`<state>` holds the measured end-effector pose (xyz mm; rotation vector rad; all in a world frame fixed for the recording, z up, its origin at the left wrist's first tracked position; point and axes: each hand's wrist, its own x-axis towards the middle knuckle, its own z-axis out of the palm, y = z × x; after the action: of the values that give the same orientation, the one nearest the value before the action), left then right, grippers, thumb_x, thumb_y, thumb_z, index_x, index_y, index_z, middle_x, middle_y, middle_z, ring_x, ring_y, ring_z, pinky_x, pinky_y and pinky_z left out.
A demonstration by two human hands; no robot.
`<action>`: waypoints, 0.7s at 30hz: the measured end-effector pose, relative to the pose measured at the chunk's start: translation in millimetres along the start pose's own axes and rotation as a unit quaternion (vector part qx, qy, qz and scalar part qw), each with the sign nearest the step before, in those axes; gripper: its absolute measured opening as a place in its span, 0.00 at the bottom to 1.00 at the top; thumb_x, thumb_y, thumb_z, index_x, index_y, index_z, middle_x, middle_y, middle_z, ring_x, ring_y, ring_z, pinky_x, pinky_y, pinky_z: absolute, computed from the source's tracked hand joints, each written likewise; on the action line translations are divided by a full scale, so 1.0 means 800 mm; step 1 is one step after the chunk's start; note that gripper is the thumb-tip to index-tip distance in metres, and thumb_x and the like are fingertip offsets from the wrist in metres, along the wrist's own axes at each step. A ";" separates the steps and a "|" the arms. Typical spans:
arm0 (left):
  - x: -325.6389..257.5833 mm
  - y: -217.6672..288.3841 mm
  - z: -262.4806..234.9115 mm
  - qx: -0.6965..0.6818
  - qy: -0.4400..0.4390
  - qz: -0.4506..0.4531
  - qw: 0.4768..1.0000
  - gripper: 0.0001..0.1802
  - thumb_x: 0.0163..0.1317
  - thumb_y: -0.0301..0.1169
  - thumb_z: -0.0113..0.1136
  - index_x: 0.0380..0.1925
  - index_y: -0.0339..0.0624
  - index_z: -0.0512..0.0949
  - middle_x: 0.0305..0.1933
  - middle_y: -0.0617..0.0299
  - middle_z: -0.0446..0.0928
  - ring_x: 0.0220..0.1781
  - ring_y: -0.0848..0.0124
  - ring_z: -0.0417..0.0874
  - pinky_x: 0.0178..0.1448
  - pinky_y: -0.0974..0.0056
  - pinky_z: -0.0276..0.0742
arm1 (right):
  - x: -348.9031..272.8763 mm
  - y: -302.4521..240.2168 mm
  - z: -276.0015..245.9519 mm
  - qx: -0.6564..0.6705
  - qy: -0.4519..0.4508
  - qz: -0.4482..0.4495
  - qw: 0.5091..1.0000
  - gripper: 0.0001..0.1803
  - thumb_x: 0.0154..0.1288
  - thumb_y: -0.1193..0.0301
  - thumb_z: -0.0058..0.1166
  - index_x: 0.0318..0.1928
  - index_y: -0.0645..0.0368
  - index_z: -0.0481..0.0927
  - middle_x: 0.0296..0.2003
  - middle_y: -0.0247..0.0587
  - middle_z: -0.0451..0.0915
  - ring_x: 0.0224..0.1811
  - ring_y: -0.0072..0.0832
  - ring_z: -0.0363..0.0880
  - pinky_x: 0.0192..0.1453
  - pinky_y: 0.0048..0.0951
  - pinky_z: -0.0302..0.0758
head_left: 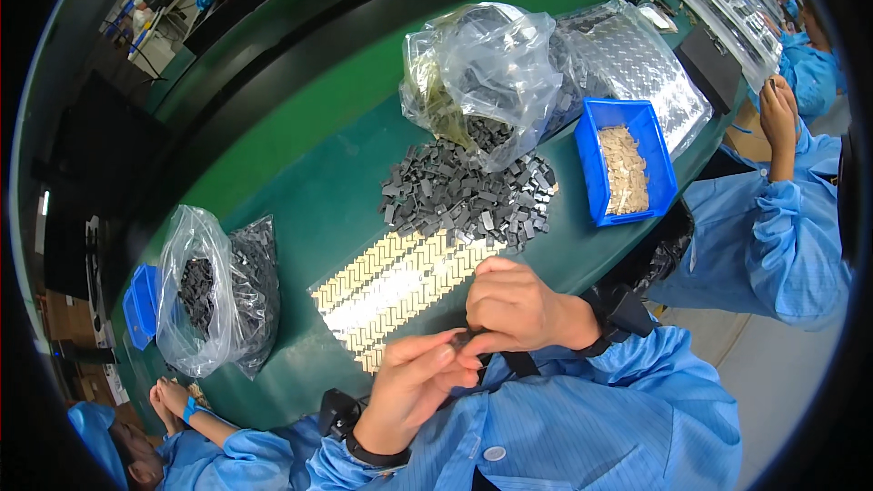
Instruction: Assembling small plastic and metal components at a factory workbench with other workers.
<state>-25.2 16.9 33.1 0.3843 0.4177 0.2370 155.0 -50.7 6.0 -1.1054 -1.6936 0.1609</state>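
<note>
- Two bare hands met just above the wearer's blue smock: the left hand (pixel 414 391) and the right hand (pixel 514 305) each had fingertips pinched shut on one small dark piece (pixel 466 339), held between them over the near edge of the green table (pixel 309 191).
- Both wrists wore one black strap each.
- At the far left stood two blue bins (pixel 141 305), stacked close, just beside one clear bag of dark pieces (pixel 214 291).
- Below that bag, a co-worker's two hands (pixel 173 397) rested together at the table's edge, one with a blue wristband.
- Just beyond the working hands lay one sheet of pale tabs (pixel 400 282) set in a herringbone pattern.
- Touching the sheet's far edge was one loose heap of dark grey pieces (pixel 464 195), too many to count.
- Behind the heap sat one large crumpled clear bag (pixel 491 73), open toward the heap.
- Right of the heap stood one blue tray of pale tabs (pixel 591 164), with one silvery embossed bag (pixel 646 68) behind it.
- At the far right, another person's raised hand (pixel 779 114) showed above a blue sleeve.
</note>
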 end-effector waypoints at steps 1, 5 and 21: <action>-0.010 0.007 0.008 0.052 0.035 0.072 0.995 0.13 0.59 0.22 0.51 0.44 0.29 0.73 0.36 0.42 0.77 0.31 0.59 0.82 0.40 0.61 0.80 | 0.000 0.000 -0.004 0.002 -0.001 0.002 1.000 0.16 0.53 0.62 0.58 0.21 0.57 0.67 0.20 0.34 0.68 0.22 0.32 0.68 0.31 0.29 0.65; -0.054 0.083 -0.007 0.295 0.110 0.429 0.847 0.16 0.54 0.19 0.55 0.44 0.31 0.72 0.43 0.46 0.73 0.36 0.68 0.78 0.40 0.71 0.78 | 0.002 -0.005 -0.024 0.033 0.052 0.039 0.997 0.13 0.49 0.70 0.62 0.20 0.58 0.69 0.19 0.35 0.69 0.20 0.31 0.68 0.28 0.29 0.64; -0.073 0.083 -0.054 0.856 0.132 0.256 0.428 0.21 0.42 0.26 0.65 0.41 0.38 0.76 0.53 0.51 0.71 0.60 0.56 0.67 0.61 0.52 0.61 | 0.018 -0.022 0.079 0.018 -0.155 0.062 0.986 0.08 0.51 0.71 0.55 0.28 0.60 0.72 0.28 0.37 0.70 0.31 0.32 0.72 0.35 0.31 0.69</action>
<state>-105.7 73.0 43.8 2.6278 0.7465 0.4026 93.4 -25.7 -1.3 -1.2076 -1.8861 0.4615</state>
